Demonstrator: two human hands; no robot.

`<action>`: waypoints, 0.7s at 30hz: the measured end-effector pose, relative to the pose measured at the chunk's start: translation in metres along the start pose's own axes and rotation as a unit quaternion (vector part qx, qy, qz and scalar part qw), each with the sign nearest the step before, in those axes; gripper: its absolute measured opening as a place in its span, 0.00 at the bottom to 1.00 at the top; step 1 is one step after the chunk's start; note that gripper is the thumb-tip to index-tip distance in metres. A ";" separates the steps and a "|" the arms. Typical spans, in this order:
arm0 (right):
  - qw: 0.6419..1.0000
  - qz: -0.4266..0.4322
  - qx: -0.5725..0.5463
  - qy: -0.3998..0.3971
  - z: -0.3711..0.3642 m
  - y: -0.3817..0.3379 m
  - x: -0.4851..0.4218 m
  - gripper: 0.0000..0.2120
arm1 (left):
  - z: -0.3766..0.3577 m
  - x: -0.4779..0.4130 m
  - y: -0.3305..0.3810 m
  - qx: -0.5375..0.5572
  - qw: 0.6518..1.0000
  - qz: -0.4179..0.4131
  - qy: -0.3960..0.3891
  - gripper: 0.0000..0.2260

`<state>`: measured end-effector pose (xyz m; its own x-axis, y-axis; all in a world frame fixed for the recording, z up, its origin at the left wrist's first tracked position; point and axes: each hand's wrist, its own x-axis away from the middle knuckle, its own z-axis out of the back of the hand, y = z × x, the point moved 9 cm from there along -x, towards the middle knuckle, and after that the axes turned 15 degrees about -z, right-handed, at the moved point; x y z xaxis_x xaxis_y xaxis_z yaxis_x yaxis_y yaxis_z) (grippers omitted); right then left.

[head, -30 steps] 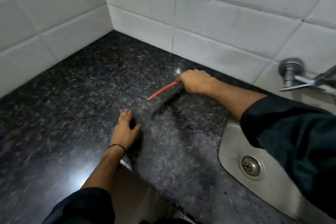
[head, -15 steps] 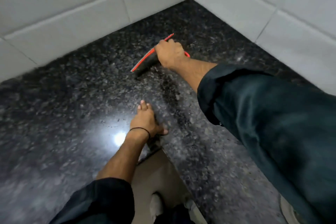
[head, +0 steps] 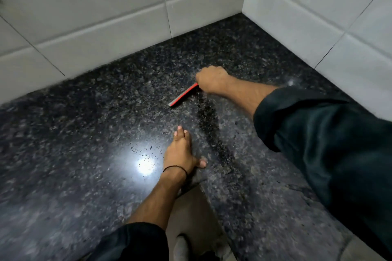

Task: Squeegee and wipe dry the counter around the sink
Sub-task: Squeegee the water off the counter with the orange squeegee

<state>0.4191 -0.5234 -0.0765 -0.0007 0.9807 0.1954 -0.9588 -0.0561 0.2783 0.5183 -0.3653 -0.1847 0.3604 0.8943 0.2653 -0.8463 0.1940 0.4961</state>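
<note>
My right hand [head: 213, 80] grips a squeegee [head: 182, 95] with a red edge and dark blade, its blade down on the black speckled granite counter [head: 84, 125]. Only the left part of the blade shows; the handle is hidden inside my fist. A darker streak [head: 210, 127] runs from the blade toward the counter's front edge. My left hand [head: 180, 150] lies flat on the counter near the inner corner of its front edge, fingers straight, a black band around the wrist. The sink is out of view.
White tiled walls [head: 101, 12] meet in a corner at the back right [head: 246, 2], closing the counter on two sides. A bright lamp reflection [head: 145, 165] shines on the stone. Below the counter's edge, floor and a shoe [head: 182, 248] show.
My view has swung left, away from the sink and tap, toward the wall corner. My right hand has pulled the squeegee back from the corner, and a dark streak now trails from the blade. My left hand stays flat.
</note>
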 end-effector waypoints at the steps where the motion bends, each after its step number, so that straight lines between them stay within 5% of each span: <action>1: 1.000 0.006 0.001 -0.005 -0.006 0.004 0.011 0.18 | 0.002 0.003 -0.001 0.022 1.000 -0.007 0.017 0.55; 7: 0.999 -0.010 -0.015 -0.037 -0.059 0.053 0.086 0.18 | 0.005 0.018 0.002 0.066 0.994 -0.039 0.072 0.48; 13: 0.993 -0.017 -0.005 -0.119 -0.099 0.110 0.197 0.24 | 0.000 0.040 0.021 0.023 0.989 -0.109 0.094 0.18; 21: 0.972 -0.123 0.039 -0.198 -0.141 0.210 0.335 0.25 | -0.078 0.051 0.127 -0.018 0.970 -0.231 -0.077 0.30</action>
<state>0.1777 -0.1798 -0.0855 0.3495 0.8184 0.4561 -0.8917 0.1411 0.4300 0.3987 -0.2641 -0.1729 0.7567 0.6381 0.1424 -0.5922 0.5767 0.5627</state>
